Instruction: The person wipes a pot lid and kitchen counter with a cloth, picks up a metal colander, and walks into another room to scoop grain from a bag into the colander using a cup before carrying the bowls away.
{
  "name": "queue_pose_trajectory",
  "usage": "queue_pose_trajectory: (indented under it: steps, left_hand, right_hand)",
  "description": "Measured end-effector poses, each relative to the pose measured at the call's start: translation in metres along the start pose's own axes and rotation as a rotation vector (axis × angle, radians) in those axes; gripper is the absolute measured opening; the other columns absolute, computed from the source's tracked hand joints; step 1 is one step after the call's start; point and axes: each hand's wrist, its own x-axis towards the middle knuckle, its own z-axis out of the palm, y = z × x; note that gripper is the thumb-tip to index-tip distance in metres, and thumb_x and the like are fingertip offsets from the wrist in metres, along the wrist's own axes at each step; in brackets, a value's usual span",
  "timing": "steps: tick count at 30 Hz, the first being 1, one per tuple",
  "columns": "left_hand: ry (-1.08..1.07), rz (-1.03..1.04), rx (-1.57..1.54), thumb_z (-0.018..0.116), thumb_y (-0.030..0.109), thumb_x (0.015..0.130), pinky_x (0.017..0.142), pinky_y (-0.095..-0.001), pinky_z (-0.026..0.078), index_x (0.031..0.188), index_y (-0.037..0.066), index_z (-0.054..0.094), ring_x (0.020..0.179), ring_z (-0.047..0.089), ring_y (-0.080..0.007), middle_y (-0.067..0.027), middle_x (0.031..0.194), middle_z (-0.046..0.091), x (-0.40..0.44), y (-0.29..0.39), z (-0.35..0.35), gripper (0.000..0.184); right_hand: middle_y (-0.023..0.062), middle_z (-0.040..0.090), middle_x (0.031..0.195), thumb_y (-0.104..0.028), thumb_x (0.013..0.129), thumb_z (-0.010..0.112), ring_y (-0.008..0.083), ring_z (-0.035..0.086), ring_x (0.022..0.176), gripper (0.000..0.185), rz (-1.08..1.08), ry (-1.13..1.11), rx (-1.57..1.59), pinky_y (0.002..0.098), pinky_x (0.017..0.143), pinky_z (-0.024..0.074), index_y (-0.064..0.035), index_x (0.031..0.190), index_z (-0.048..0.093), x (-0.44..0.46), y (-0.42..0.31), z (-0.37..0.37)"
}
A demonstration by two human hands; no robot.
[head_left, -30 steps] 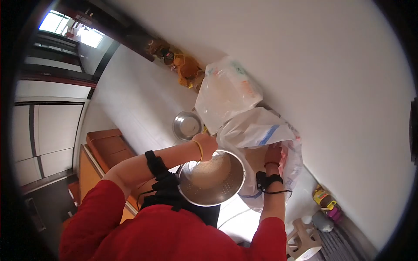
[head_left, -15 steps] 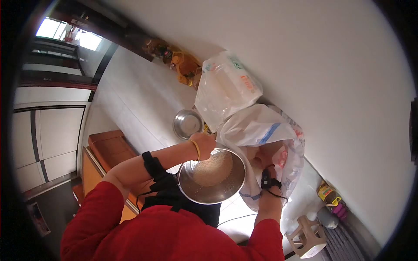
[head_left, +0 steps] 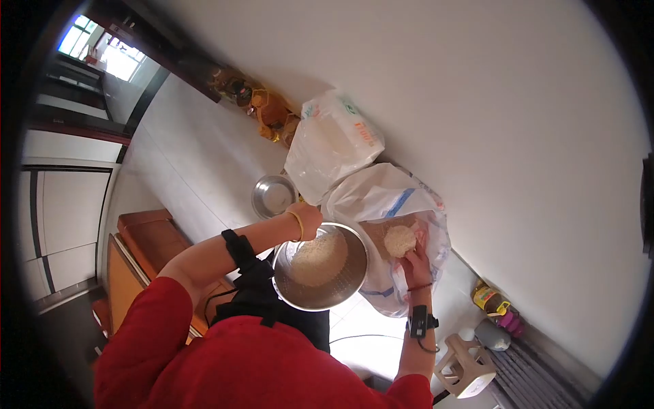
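My left hand (head_left: 310,219) is closed on the far rim of a shiny metal basin (head_left: 289,294), which is tilted in front of my body. Pale rice (head_left: 319,262) lies in the basin, with grains stuck to its wall. My right hand (head_left: 416,266) is at the mouth of a large white woven sack (head_left: 368,198), gripping a small round cup heaped with rice (head_left: 400,241). The rice hides most of that cup, so its shape is unclear. Inside the open sack, some brownish content and a pinkish-red patch show.
A stuffed white plastic bag (head_left: 335,140) leans on the wall behind the sack. Beside it are oil bottles (head_left: 272,109) and another metal bowl (head_left: 274,196). At the right stand a beige stool (head_left: 466,368) and a yellow-labelled bottle (head_left: 489,298). A brown box (head_left: 153,235) sits left.
My right hand has come up from deep inside the sack, and a rice-filled cup now shows in it. My left hand still holds the basin; the whole view has shifted slightly.
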Motion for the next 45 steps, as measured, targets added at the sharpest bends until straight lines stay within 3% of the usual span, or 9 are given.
queue_pose_trajectory:
  steps: [9,12,18,24,25,28,31,38,45]
  left_hand:
    - [-0.019,0.013,-0.016,0.056,0.015,0.062,0.069,-0.0373,0.048,0.078,0.002,0.064,0.081,0.06,-0.0304,-0.0172,0.084,0.062,-0.001,0.004,-0.01,0.022]
    - [-0.014,0.015,-0.041,0.056,0.016,0.063,0.07,-0.0372,0.048,0.078,0.001,0.064,0.082,0.06,-0.0305,-0.0176,0.084,0.061,-0.001,0.004,-0.011,0.022]
    - [-0.04,0.014,-0.095,0.055,0.015,0.064,0.072,-0.0373,0.047,0.079,0.001,0.064,0.083,0.059,-0.0305,-0.0184,0.084,0.061,0.0,-0.004,-0.004,0.023]
    - [0.032,0.064,-0.083,0.053,0.013,0.062,0.068,-0.0392,0.047,0.075,0.0,0.063,0.076,0.06,-0.0314,-0.0184,0.079,0.061,0.006,-0.002,0.003,0.021]
    - [0.021,0.077,-0.072,0.053,0.013,0.062,0.067,-0.0393,0.047,0.075,0.0,0.063,0.076,0.06,-0.0315,-0.0184,0.079,0.061,0.006,-0.001,0.0,0.021]
    - [0.023,0.059,-0.071,0.052,0.012,0.063,0.066,-0.0399,0.048,0.074,0.0,0.062,0.075,0.06,-0.0318,-0.0188,0.077,0.061,0.007,0.0,0.002,0.02]
    - [-0.034,0.036,-0.033,0.053,0.014,0.065,0.07,-0.0374,0.048,0.078,0.002,0.064,0.081,0.06,-0.0304,-0.0175,0.082,0.061,0.004,0.004,-0.006,0.021]
    - [-0.044,0.029,-0.044,0.052,0.011,0.063,0.063,-0.0411,0.048,0.078,0.003,0.06,0.072,0.06,-0.0321,-0.0154,0.072,0.061,0.002,0.005,-0.005,0.019]
    - [-0.059,0.014,-0.029,0.052,0.01,0.062,0.062,-0.0412,0.047,0.078,0.003,0.06,0.071,0.06,-0.0313,-0.0143,0.073,0.06,0.008,0.0,0.005,0.019]
  right_hand:
    - [0.0127,0.042,0.118,0.0,0.067,0.064,0.0165,0.054,0.085,0.054,-0.282,0.081,-0.65,0.0261,0.073,0.0478,-0.0035,0.117,0.045,-0.063,0.01,0.073]
    - [0.0141,0.04,0.119,-0.001,0.063,0.065,0.0225,0.054,0.083,0.054,-0.834,-0.037,-1.329,0.0289,0.07,0.0477,-0.0077,0.115,0.049,-0.075,0.041,0.102]
    - [0.0173,0.04,0.118,-0.003,0.062,0.066,0.0243,0.054,0.082,0.056,-0.94,0.108,-1.342,0.0307,0.068,0.0481,-0.009,0.115,0.05,-0.073,0.033,0.089]
    - [0.0179,0.04,0.115,-0.005,0.06,0.067,0.0237,0.054,0.082,0.06,-0.523,0.37,-1.305,0.0306,0.064,0.049,-0.0087,0.117,0.046,-0.035,0.009,0.032]
    - [0.0189,0.041,0.115,-0.013,0.062,0.067,0.0274,0.051,0.092,0.059,-0.271,0.376,-1.339,0.0337,0.072,0.0478,-0.0091,0.116,0.045,-0.024,0.004,0.037]
    - [0.0178,0.038,0.117,-0.018,0.066,0.063,0.0281,0.049,0.096,0.055,-0.708,0.321,-1.942,0.036,0.073,0.0465,-0.0129,0.118,0.045,0.041,0.051,-0.01]
    - [0.0172,0.042,0.113,-0.023,0.07,0.059,0.0298,0.049,0.095,0.048,-0.283,0.401,-1.897,0.0373,0.078,0.0439,-0.0104,0.114,0.047,0.092,0.059,-0.013]
    - [0.0158,0.051,0.102,-0.022,0.073,0.053,0.0279,0.051,0.085,0.03,-0.222,0.492,-1.926,0.0336,0.074,0.0439,-0.0045,0.097,0.052,0.136,0.101,-0.02]
    - [0.0139,0.053,0.099,-0.018,0.073,0.053,0.0249,0.052,0.083,0.028,-0.234,0.114,-1.784,0.0321,0.072,0.0441,-0.004,0.096,0.053,0.148,0.139,-0.046]
